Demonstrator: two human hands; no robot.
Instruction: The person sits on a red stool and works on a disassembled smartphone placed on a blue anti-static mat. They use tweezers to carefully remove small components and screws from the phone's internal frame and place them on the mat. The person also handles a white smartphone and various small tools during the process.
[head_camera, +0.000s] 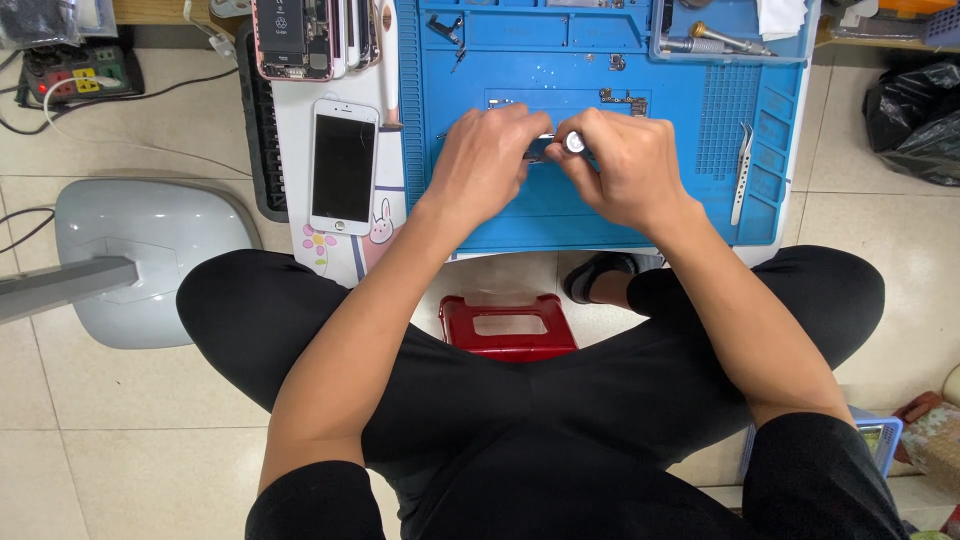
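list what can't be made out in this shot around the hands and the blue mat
Head view only:
- The small part under the left hand: covered by its fingers.
- The tool in the right hand: only a round silver end shows, its tip hidden.
- Opened phone and tray of tools: cut by the top edge.
- Small parts on the blue mat: too small to identify.

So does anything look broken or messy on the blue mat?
Yes. A phone at the mat's top-left lies opened up, its insides showing. Small loose parts sit scattered on the blue mat above the left hand and right hand. The white phone looks whole.
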